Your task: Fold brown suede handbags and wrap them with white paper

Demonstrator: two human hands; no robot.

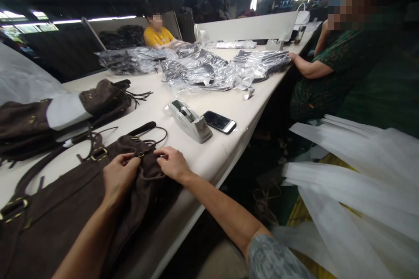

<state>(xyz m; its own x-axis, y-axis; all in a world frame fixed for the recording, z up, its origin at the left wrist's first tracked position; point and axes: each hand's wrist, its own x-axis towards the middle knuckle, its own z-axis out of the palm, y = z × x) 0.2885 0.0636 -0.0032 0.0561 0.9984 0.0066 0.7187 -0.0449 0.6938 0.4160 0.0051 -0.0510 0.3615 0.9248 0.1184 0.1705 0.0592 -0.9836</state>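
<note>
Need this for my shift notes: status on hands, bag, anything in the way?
Left hand pinching brown bag; right hand, same end, grip unclear. Bag on table. Tape dispenser, phone nearby, apart from it.

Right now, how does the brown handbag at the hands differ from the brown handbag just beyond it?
The near handbag has the left hand and right hand at its gathered edge; the far handbag has neither. The far handbag has a white sheet across it; the near handbag shows none. Both are dark brown with gold-coloured fittings, and rest on the table.
</note>
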